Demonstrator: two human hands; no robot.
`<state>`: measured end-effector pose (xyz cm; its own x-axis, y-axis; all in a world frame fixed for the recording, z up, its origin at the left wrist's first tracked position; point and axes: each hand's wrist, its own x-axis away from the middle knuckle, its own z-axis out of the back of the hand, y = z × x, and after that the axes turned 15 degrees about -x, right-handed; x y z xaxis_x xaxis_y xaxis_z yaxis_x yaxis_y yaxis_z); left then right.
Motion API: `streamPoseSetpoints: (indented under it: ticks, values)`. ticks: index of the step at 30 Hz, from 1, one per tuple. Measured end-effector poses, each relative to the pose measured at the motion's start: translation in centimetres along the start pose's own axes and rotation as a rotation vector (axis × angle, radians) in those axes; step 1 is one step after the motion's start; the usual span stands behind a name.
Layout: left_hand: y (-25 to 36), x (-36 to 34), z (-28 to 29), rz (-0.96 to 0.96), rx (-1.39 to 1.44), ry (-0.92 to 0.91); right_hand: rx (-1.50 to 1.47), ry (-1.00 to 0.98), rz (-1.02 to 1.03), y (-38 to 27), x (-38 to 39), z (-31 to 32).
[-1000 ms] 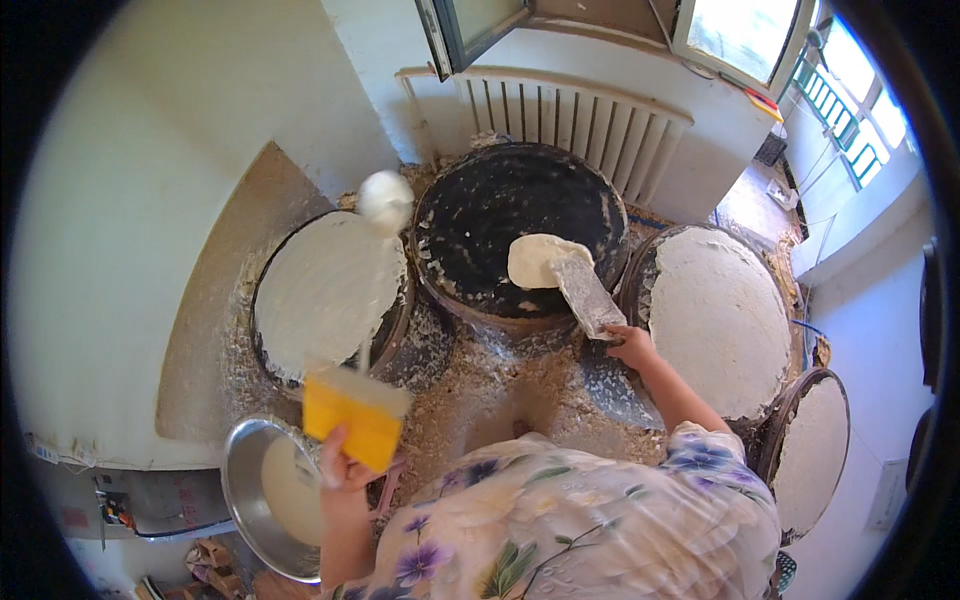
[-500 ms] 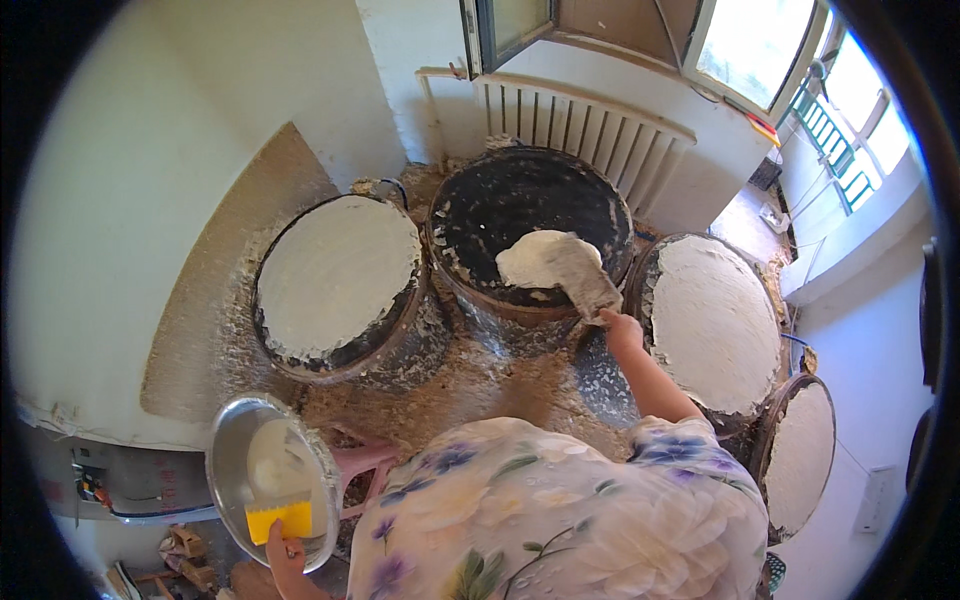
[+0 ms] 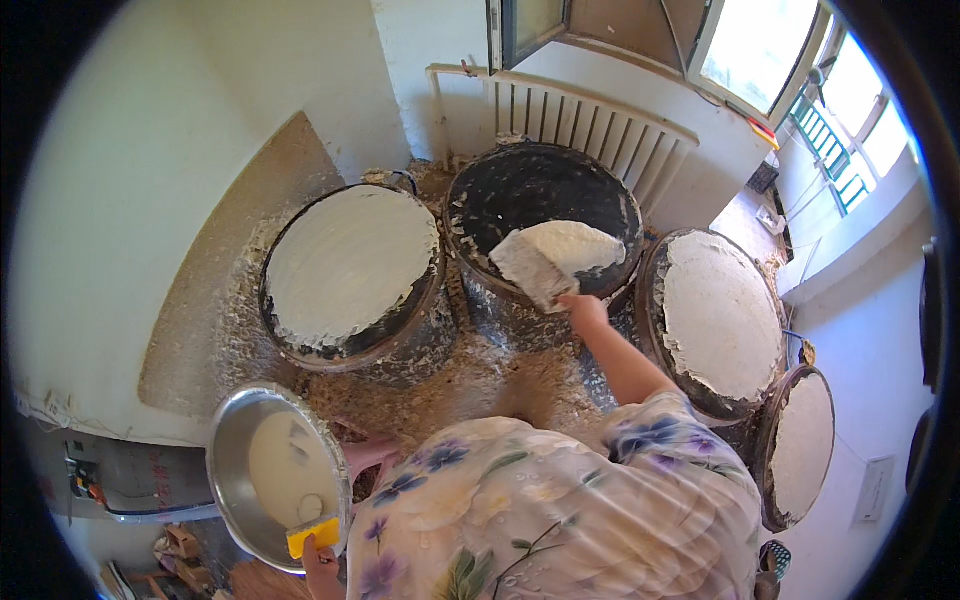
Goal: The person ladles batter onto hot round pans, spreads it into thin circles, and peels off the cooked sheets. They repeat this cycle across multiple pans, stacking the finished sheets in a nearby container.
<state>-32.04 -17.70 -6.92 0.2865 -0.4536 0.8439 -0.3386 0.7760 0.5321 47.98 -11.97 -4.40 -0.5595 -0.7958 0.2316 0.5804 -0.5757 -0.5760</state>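
My right hand [image 3: 588, 313] grips the end of a flat, wide, batter-smeared spreader [image 3: 532, 268]. Its blade lies at the left edge of a pale batter puddle [image 3: 580, 247] on the black round griddle [image 3: 530, 185] in the middle. My left hand [image 3: 318, 562] is closed around a yellow scraper [image 3: 313, 537], held at the near right rim of a metal basin [image 3: 232, 500]. Thin cream batter [image 3: 285, 470] lies in the basin. On the left griddle a smooth round batter sheet [image 3: 350, 265] covers nearly the whole top.
Two more griddles carry spread sheets: one at the right [image 3: 720, 315], one farther right [image 3: 803, 450]. A pink stool [image 3: 368, 455] stands beside the basin. Behind the middle griddle are a radiator [image 3: 570, 112] and an open window [image 3: 527, 30]. Batter crust covers the floor [image 3: 470, 385].
The spreader has swung from the right side of the puddle to its left, and the batter now extends farther right. My left hand and the yellow scraper have shifted right, toward the basin rim.
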Motion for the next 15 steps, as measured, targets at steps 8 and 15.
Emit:
streamPoseSetpoints:
  ticks: [8,15]
  values:
    - [-2.5,-1.5,-1.4,0.064,0.010,-0.036,-0.258,0.420,-0.315,8.7,-0.6,1.8]
    - [-4.0,-0.7,-3.1,0.092,0.023,-0.036,-1.281,0.052,-0.325,-0.5,-1.6,-3.4]
